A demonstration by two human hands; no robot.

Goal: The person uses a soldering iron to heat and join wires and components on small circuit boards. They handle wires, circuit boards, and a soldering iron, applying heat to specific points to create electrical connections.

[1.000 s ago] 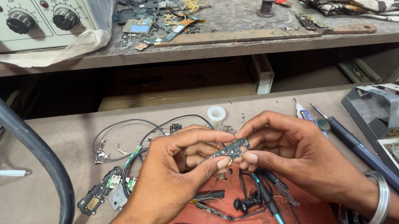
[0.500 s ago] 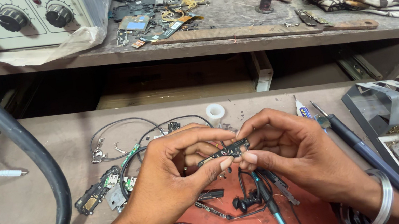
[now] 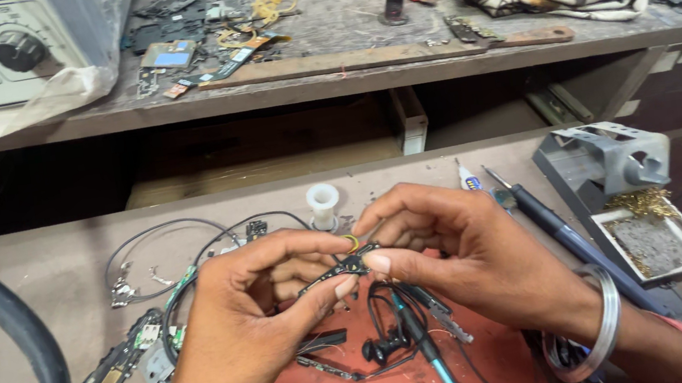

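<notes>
We hold a small dark flex-cable part (image 3: 342,268) between both hands, just above the red work mat (image 3: 503,354). Our left hand (image 3: 252,317) comes in from seven o'clock, thumb and forefinger pinched on the part's lower left end. Our right hand (image 3: 462,246) comes in from four o'clock, thumb and forefinger pinched on the upper right end, where a small yellow ring (image 3: 351,242) shows between the fingertips. The part runs as a slanted strip between the two pinches, so it sits at the centre of our view, with a hand touching it on either side.

A silver bangle (image 3: 598,333) hangs on the right wrist. Beneath the hands, on the mat, lie black tweezers (image 3: 428,355) and a black earphone piece (image 3: 384,348). At twelve o'clock from the part a white plastic spool (image 3: 323,204) stands upright on the surface (image 3: 11,287). At nine o'clock lie loose black wires (image 3: 155,242) and small circuit boards (image 3: 122,365). At three o'clock a soldering iron (image 3: 566,236) lies slanted, beside a grey iron stand (image 3: 609,156) with a tray.
</notes>
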